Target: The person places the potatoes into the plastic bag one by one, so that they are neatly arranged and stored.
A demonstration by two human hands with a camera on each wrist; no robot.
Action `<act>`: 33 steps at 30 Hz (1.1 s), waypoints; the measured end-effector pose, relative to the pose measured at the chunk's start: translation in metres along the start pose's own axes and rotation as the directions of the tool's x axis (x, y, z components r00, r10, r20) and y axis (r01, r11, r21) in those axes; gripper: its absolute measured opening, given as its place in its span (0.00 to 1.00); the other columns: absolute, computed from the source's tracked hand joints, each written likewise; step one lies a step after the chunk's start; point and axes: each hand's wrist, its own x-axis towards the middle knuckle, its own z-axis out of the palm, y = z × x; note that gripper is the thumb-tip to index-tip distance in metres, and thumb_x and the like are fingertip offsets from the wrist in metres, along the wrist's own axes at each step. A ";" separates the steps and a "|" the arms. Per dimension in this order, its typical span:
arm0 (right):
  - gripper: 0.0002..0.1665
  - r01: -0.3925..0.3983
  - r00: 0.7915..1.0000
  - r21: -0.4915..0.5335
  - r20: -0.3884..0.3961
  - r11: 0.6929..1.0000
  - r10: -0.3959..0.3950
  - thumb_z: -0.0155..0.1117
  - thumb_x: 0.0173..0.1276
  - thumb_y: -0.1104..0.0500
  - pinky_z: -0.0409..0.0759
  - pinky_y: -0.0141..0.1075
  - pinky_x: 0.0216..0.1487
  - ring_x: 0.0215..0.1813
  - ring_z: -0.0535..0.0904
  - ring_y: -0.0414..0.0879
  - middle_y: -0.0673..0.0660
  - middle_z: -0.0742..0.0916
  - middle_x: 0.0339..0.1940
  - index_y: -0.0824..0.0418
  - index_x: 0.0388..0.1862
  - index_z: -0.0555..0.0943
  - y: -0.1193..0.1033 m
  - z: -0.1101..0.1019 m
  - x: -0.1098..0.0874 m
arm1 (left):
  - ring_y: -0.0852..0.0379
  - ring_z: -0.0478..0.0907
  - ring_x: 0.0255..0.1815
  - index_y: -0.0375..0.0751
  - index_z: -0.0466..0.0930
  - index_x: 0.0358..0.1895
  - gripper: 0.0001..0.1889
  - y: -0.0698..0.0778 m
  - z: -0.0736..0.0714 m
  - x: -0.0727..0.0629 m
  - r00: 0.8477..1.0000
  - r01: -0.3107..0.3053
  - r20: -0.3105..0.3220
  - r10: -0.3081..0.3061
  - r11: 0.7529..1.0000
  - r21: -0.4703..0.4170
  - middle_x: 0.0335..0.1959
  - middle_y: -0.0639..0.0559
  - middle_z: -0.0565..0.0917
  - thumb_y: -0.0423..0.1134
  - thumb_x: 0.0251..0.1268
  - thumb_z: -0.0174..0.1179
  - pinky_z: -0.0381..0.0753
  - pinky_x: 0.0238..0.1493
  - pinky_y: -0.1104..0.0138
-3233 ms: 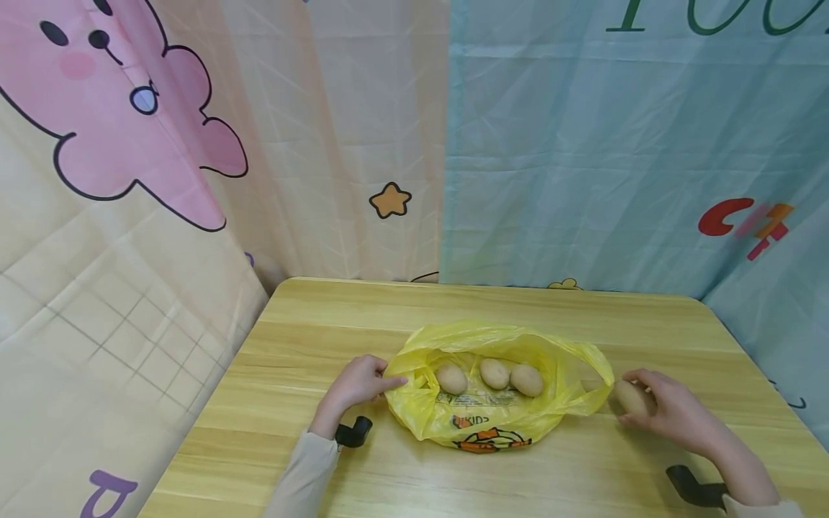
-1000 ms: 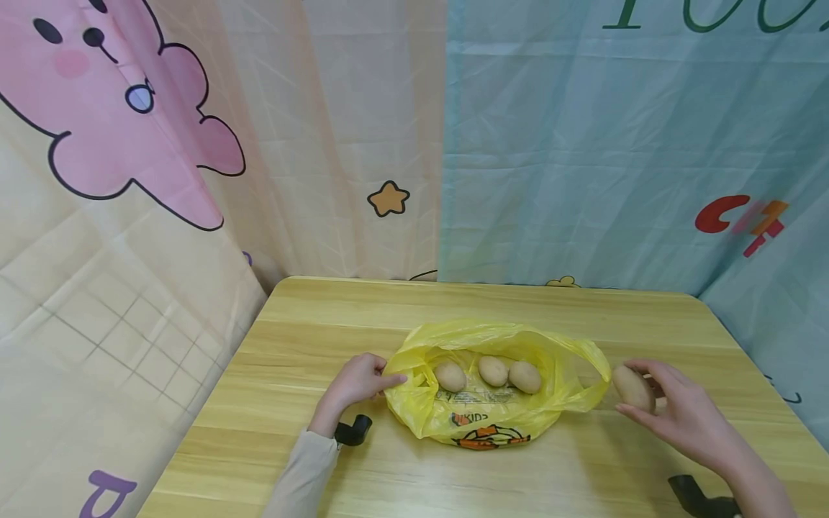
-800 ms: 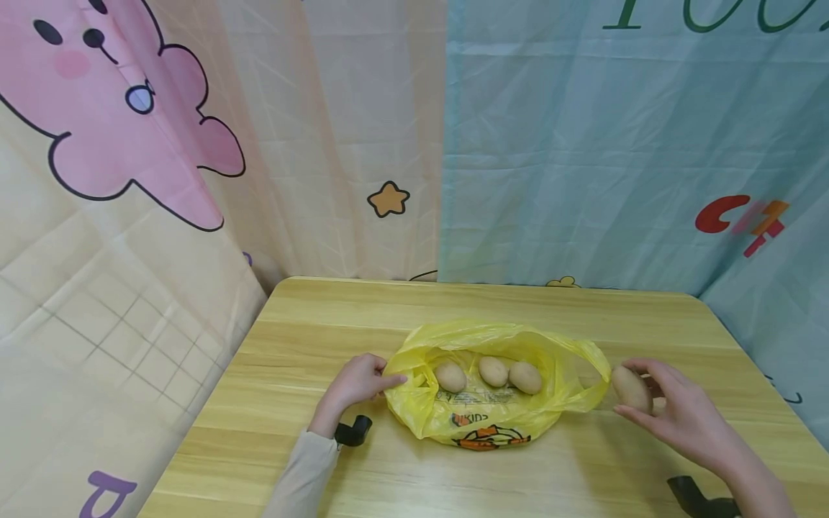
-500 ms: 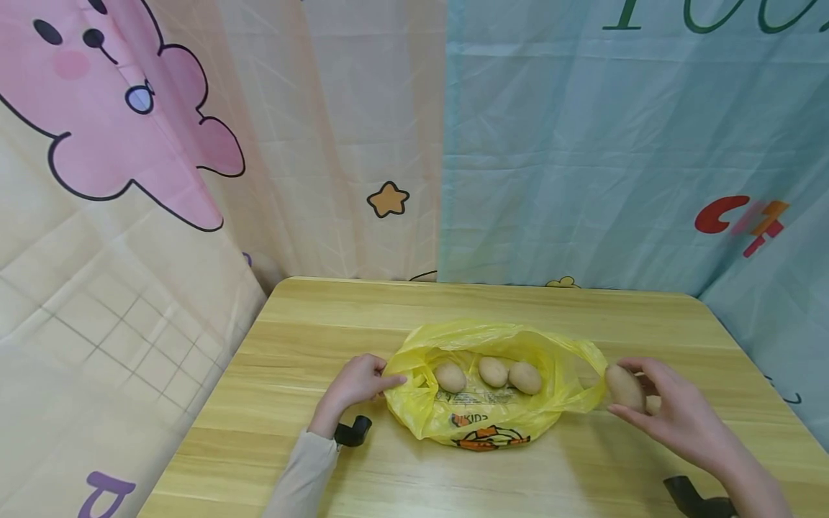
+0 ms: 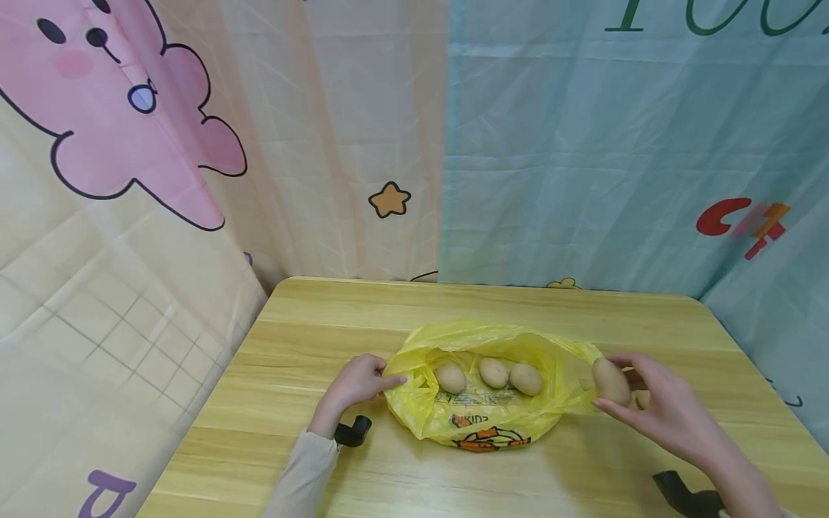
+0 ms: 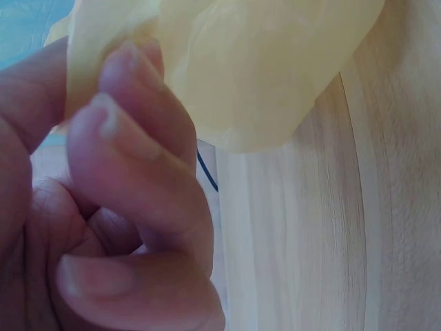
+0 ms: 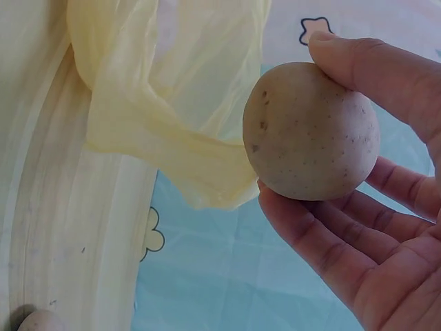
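A yellow plastic bag (image 5: pixel 495 417) lies mouth-up on the table, with three potatoes (image 5: pixel 451 377) inside. At its left rim my left hand (image 5: pixel 356 380) pinches the plastic between thumb and fingers; in the left wrist view the fingers (image 6: pixel 138 172) curl at the thin film. My right hand (image 5: pixel 667 403) grips another potato (image 5: pixel 611 381) right at the bag's right handle, overlapping it in the head view. The right wrist view shows this potato (image 7: pixel 310 131) between thumb and fingers, close beside the bag (image 7: pixel 158 138).
One more potato (image 5: pixel 642 399) lies on the wooden table (image 5: pixel 388 489), partly hidden by the right hand. Printed curtains (image 5: pixel 550 158) hang behind and beside the table. Each wrist carries a black camera mount (image 5: pixel 353 432).
My right hand has moved left with the potato, from beside the bag to its right handle. Part of a potato now shows behind that hand. The left hand stays at the rim.
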 end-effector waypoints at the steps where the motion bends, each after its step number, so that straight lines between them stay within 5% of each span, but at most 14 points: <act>1: 0.40 0.003 1.000 0.000 0.002 1.000 -0.003 0.83 0.39 0.60 0.76 0.25 0.29 0.34 0.80 0.39 0.55 0.81 0.43 0.62 0.53 0.74 -0.001 0.000 0.001 | 0.61 0.68 0.13 0.43 0.78 0.22 0.16 0.000 0.000 0.000 1.000 0.000 0.001 0.000 1.000 0.000 0.14 0.49 0.77 0.50 0.61 0.64 0.63 0.17 0.69; 12: 0.42 0.120 0.992 0.005 -0.025 0.993 -0.120 0.84 0.35 0.64 0.74 0.21 0.36 0.36 0.79 0.37 0.51 0.81 0.43 0.65 0.51 0.74 -0.009 0.010 0.016 | 0.62 0.68 0.13 0.43 0.77 0.22 0.17 -0.002 0.000 0.001 1.000 -0.006 0.002 0.006 1.000 0.006 0.14 0.50 0.77 0.50 0.60 0.64 0.63 0.16 0.69; 25: 0.39 0.101 0.993 0.097 0.053 0.990 -0.106 0.82 0.41 0.61 0.76 0.24 0.39 0.40 0.79 0.39 0.48 0.80 0.46 0.60 0.53 0.73 -0.018 0.027 0.033 | 0.61 0.68 0.12 0.43 0.77 0.22 0.16 0.000 0.000 0.000 1.000 -0.006 0.005 0.006 1.000 -0.004 0.13 0.51 0.76 0.50 0.60 0.64 0.62 0.16 0.69; 33: 0.37 0.151 0.983 0.143 0.080 0.978 -0.164 0.81 0.44 0.61 0.78 0.29 0.38 0.39 0.78 0.38 0.49 0.79 0.46 0.61 0.54 0.73 -0.022 0.039 0.041 | 0.61 0.68 0.12 0.43 0.77 0.22 0.17 0.000 -0.001 0.000 1.000 0.002 0.007 -0.002 1.000 -0.005 0.14 0.50 0.77 0.51 0.60 0.64 0.62 0.16 0.69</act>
